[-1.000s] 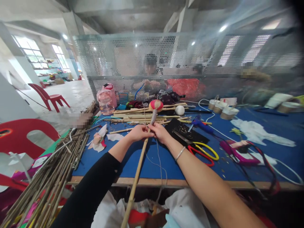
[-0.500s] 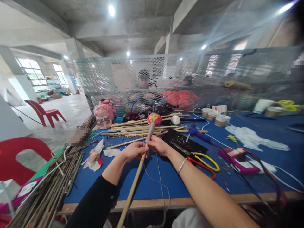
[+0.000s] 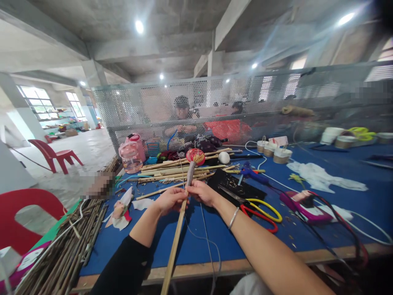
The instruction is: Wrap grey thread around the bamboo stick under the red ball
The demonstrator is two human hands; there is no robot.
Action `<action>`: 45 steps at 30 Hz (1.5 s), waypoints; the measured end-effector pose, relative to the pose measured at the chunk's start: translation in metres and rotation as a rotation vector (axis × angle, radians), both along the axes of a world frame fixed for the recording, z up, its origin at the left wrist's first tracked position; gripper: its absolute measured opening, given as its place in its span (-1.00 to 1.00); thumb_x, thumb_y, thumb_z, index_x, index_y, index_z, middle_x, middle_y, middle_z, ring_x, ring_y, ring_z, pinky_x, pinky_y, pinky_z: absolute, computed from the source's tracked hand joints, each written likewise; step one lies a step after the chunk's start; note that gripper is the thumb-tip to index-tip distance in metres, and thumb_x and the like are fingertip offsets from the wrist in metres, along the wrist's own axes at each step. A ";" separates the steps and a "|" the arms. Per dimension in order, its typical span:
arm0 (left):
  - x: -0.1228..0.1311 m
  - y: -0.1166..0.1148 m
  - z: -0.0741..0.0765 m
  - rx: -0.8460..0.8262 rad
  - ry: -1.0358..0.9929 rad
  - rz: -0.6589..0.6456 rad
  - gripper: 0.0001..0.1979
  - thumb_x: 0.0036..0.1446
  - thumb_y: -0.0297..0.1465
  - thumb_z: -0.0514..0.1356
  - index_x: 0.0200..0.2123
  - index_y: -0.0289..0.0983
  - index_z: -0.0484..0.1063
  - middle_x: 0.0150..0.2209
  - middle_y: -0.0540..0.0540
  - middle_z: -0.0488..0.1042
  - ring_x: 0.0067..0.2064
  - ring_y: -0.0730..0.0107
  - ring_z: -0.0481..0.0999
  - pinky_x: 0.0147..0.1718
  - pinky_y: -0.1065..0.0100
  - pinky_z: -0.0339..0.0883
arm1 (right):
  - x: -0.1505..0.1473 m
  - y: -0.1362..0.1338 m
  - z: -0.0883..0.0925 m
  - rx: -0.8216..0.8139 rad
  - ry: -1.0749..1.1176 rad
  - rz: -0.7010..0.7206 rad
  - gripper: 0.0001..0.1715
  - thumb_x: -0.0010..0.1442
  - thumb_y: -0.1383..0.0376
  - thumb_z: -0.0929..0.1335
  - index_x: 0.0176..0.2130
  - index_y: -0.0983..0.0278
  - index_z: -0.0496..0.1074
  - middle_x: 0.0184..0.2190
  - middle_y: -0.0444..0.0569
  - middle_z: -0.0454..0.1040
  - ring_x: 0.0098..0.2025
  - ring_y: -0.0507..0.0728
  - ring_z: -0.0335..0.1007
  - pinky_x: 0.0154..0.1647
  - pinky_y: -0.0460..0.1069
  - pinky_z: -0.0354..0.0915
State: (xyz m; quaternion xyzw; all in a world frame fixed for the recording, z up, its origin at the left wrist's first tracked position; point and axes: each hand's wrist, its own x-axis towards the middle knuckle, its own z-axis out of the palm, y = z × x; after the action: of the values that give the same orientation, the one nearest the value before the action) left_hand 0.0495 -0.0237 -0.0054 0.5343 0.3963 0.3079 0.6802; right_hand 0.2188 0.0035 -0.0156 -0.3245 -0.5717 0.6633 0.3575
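Over the blue table my left hand [image 3: 168, 200] is closed around a long pale wooden stick [image 3: 175, 246], which slants down past the table's front edge. My right hand [image 3: 201, 192] pinches the stick's upper end just beside the left, where a grey wrapping [image 3: 190, 173] covers it. Beyond the wrapping, a red and yellow round head [image 3: 195, 156] tops the stick. A thin grey cord [image 3: 204, 229] hangs below the hands toward the table edge. Scissors [image 3: 260, 209] with red and yellow handles lie right of my right wrist, partly on a black cloth [image 3: 236, 184].
Several bamboo sticks [image 3: 159, 174] and a white ball [image 3: 224, 157] lie behind the hands. A blue glue gun [image 3: 253, 174] with its cable is at right. Bundled twigs [image 3: 58, 254] line the left edge. A perforated metal screen [image 3: 147, 110] stands behind, with a person beyond.
The stick and its round head have turned, showing more red and a different side. Both hands keep their hold close together. The camera view has shifted slightly.
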 end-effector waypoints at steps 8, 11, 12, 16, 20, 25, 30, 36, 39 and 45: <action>-0.002 0.005 -0.001 0.170 0.103 0.041 -0.56 -0.25 -0.11 0.36 -0.52 -0.33 0.29 -0.66 0.07 0.30 -0.64 0.59 0.26 -0.59 0.47 0.16 | 0.003 -0.003 0.005 -0.023 0.064 0.037 -0.57 -0.08 0.07 0.44 -0.41 0.28 0.23 -0.75 -0.37 -0.06 -0.73 -0.13 -0.31 -0.74 -0.14 -0.36; -0.002 0.003 0.001 0.075 -0.028 0.002 -0.59 -0.20 -0.14 0.34 -0.44 -0.36 0.36 -0.56 -0.01 0.38 -0.58 0.57 0.32 -0.53 0.45 0.20 | 0.004 -0.003 0.007 -0.038 0.125 0.059 -0.58 -0.08 0.09 0.44 -0.34 0.30 0.29 -0.75 -0.36 -0.07 -0.72 -0.13 -0.33 -0.73 -0.14 -0.37; -0.002 0.003 0.001 0.047 -0.048 0.005 -0.58 -0.19 -0.14 0.34 -0.41 -0.36 0.37 -0.54 -0.03 0.39 -0.56 0.54 0.34 -0.52 0.44 0.21 | 0.004 -0.002 0.007 -0.027 0.125 0.043 -0.59 -0.08 0.09 0.44 -0.36 0.31 0.29 -0.75 -0.36 -0.04 -0.72 -0.13 -0.32 -0.73 -0.14 -0.36; 0.003 0.003 -0.003 0.086 0.020 0.056 -0.57 -0.15 -0.08 0.30 -0.45 -0.33 0.33 -0.65 0.08 0.25 -0.65 0.61 0.20 -0.63 0.48 0.05 | 0.002 0.001 0.002 0.016 0.054 -0.051 -0.57 -0.10 0.08 0.45 -0.46 0.30 0.23 -0.76 -0.34 0.01 -0.75 -0.14 -0.25 -0.75 -0.13 -0.35; 0.002 0.005 -0.006 0.199 0.134 0.122 -0.55 -0.26 -0.12 0.37 -0.51 -0.33 0.28 -0.70 0.12 0.22 -0.68 0.66 0.11 -0.66 0.50 -0.06 | 0.000 0.002 0.000 0.019 0.019 -0.070 -0.55 -0.12 0.06 0.45 -0.46 0.29 0.22 -0.77 -0.36 -0.01 -0.76 -0.15 -0.26 -0.76 -0.14 -0.35; -0.001 0.003 -0.001 0.011 -0.029 0.009 -0.56 -0.23 -0.15 0.37 -0.39 -0.35 0.37 -0.48 -0.08 0.45 -0.49 0.46 0.43 -0.49 0.44 0.23 | 0.000 0.001 0.000 -0.014 0.123 -0.032 -0.57 -0.07 0.08 0.44 -0.33 0.31 0.29 -0.74 -0.33 0.07 -0.75 -0.14 -0.25 -0.75 -0.15 -0.32; 0.003 0.002 -0.002 0.057 0.063 0.057 -0.55 -0.20 -0.10 0.34 -0.42 -0.34 0.33 -0.58 0.01 0.37 -0.58 0.52 0.36 -0.57 0.46 0.18 | -0.004 0.000 -0.001 0.003 0.040 -0.079 -0.54 -0.12 0.05 0.45 -0.46 0.31 0.24 -0.74 -0.31 0.11 -0.76 -0.16 -0.21 -0.76 -0.14 -0.33; 0.003 0.005 -0.005 0.181 0.141 0.143 -0.53 -0.33 -0.14 0.39 -0.50 -0.33 0.28 -0.68 0.11 0.28 -0.65 0.61 0.22 -0.60 0.48 0.11 | -0.004 0.000 -0.001 0.004 0.001 -0.071 -0.53 -0.13 0.04 0.45 -0.46 0.30 0.24 -0.78 -0.36 -0.01 -0.76 -0.15 -0.25 -0.75 -0.13 -0.36; -0.001 0.004 -0.002 0.088 0.013 0.070 -0.57 -0.27 -0.16 0.38 -0.45 -0.35 0.34 -0.57 0.01 0.38 -0.58 0.56 0.34 -0.53 0.45 0.19 | -0.002 0.002 -0.003 -0.024 0.086 -0.010 -0.57 -0.10 0.07 0.45 -0.41 0.31 0.26 -0.74 -0.35 0.01 -0.74 -0.15 -0.28 -0.74 -0.14 -0.36; 0.001 0.004 -0.003 0.076 0.054 0.075 -0.58 -0.20 -0.12 0.33 -0.43 -0.34 0.33 -0.60 0.02 0.35 -0.63 0.57 0.31 -0.61 0.47 0.09 | -0.001 0.005 -0.007 0.004 0.045 -0.035 -0.58 -0.08 0.07 0.44 -0.44 0.31 0.25 -0.76 -0.34 0.02 -0.75 -0.15 -0.25 -0.75 -0.13 -0.35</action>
State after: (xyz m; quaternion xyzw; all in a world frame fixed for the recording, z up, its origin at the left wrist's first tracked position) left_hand 0.0502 -0.0199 -0.0081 0.5524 0.4223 0.3335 0.6366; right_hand 0.2178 0.0089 -0.0225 -0.3186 -0.5589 0.6632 0.3825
